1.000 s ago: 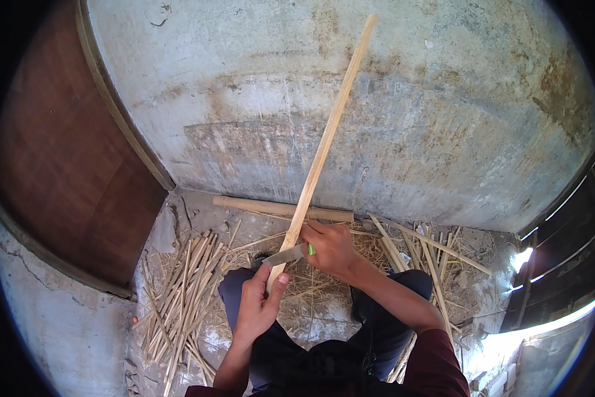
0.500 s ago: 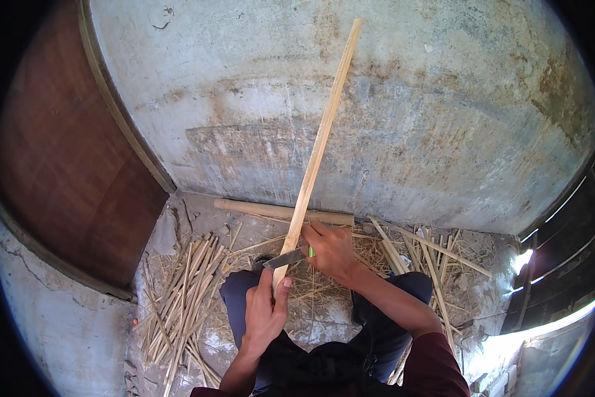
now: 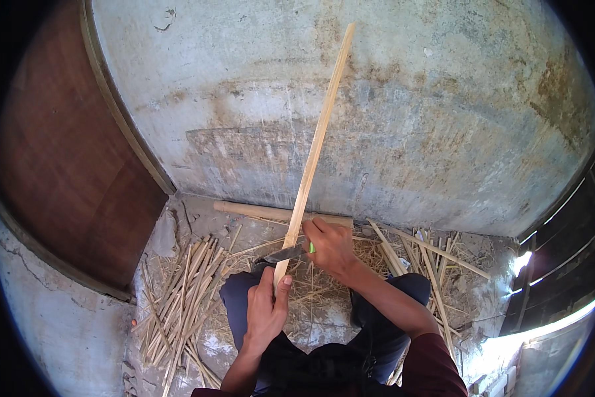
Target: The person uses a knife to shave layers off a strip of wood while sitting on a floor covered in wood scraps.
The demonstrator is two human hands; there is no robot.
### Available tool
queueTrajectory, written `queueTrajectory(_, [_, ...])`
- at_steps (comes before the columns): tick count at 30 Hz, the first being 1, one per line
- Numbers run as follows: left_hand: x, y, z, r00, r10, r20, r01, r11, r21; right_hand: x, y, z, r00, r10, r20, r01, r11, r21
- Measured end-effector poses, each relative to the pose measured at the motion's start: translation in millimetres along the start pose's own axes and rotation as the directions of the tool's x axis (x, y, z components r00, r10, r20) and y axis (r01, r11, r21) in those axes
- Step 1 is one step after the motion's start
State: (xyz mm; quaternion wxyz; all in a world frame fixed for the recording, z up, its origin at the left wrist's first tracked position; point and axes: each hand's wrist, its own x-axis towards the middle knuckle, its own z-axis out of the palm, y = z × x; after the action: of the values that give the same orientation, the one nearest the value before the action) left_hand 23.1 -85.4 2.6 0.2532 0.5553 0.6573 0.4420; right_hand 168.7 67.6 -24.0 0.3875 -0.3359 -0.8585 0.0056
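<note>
A long pale bamboo strip [image 3: 316, 139] rises from my lap up against the grey wall. My left hand [image 3: 265, 309] grips its lower end. My right hand [image 3: 329, 245] holds a knife with a dark blade [image 3: 283, 254] and a green bit at the handle. The blade lies across the strip just above my left thumb. My knees in dark blue trousers [image 3: 239, 298] sit below the hands.
A pile of split bamboo sticks [image 3: 181, 298] lies on the floor at the left. More sticks [image 3: 429, 264] and shavings are scattered at the right. A thicker bamboo pole [image 3: 257, 212] lies along the wall's foot. A brown door [image 3: 66, 159] stands at the left.
The strip's top has swung slightly left against the wall. My left hand has shifted a little along the lower end, and the knife stays across the strip.
</note>
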Motion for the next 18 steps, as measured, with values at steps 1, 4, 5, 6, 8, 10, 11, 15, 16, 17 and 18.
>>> queueTrajectory(1, [0, -1, 0, 1.000, -0.004, 0.005, 0.004, 1.000, -0.004, -1, 0, 0, 1.000, 0.007, 0.000, -0.007, 1.000, -0.001])
queueTrajectory(4, [-2, 0, 0, 0.999, -0.027, 0.024, 0.027, 1.000, -0.007, 0, 7, 2, 0.999, 0.030, -0.041, -0.030, 1.000, -0.008])
queueTrajectory(5, [-1, 0, 0, 0.999, -0.026, 0.024, 0.026, 1.000, -0.008, 0, 7, 2, 0.999, 0.029, -0.041, -0.030, 1.000, -0.009])
queueTrajectory(6, [0, 0, -1, 1.000, -0.022, 0.022, 0.022, 1.000, -0.010, 0, 6, 2, 0.999, 0.025, -0.041, -0.026, 1.000, -0.014])
queueTrajectory(8, [3, 1, 0, 1.000, -0.019, 0.019, 0.019, 1.000, -0.014, 3, 7, -1, 0.999, 0.020, -0.039, -0.020, 1.000, -0.021])
queueTrajectory(10, [6, 3, 0, 1.000, -0.003, 0.008, 0.003, 1.000, -0.026, 9, 10, -6, 0.999, 0.000, -0.047, -0.002, 0.999, -0.035])
queueTrajectory(11, [6, 4, 1, 1.000, -0.002, 0.009, 0.002, 1.000, -0.025, 8, 11, -6, 0.999, 0.001, -0.047, -0.003, 0.999, -0.035])
queueTrajectory(15, [9, 1, 3, 1.000, -0.001, 0.015, 0.001, 1.000, -0.031, 7, 14, 2, 0.998, 0.009, -0.058, -0.010, 1.000, -0.019])
queueTrajectory(16, [9, -2, 4, 1.000, 0.005, 0.001, -0.005, 0.999, -0.043, 6, 14, 5, 0.999, 0.000, -0.052, 0.000, 1.000, 0.010])
queueTrajectory(17, [11, -5, 5, 1.000, 0.003, 0.004, -0.002, 0.999, -0.041, 5, 15, 7, 0.999, 0.004, -0.051, -0.004, 1.000, 0.011])
queueTrajectory(18, [13, -8, 6, 1.000, -0.009, 0.022, 0.010, 0.999, -0.044, 5, 16, 9, 0.999, -0.003, -0.054, 0.004, 1.000, 0.003])
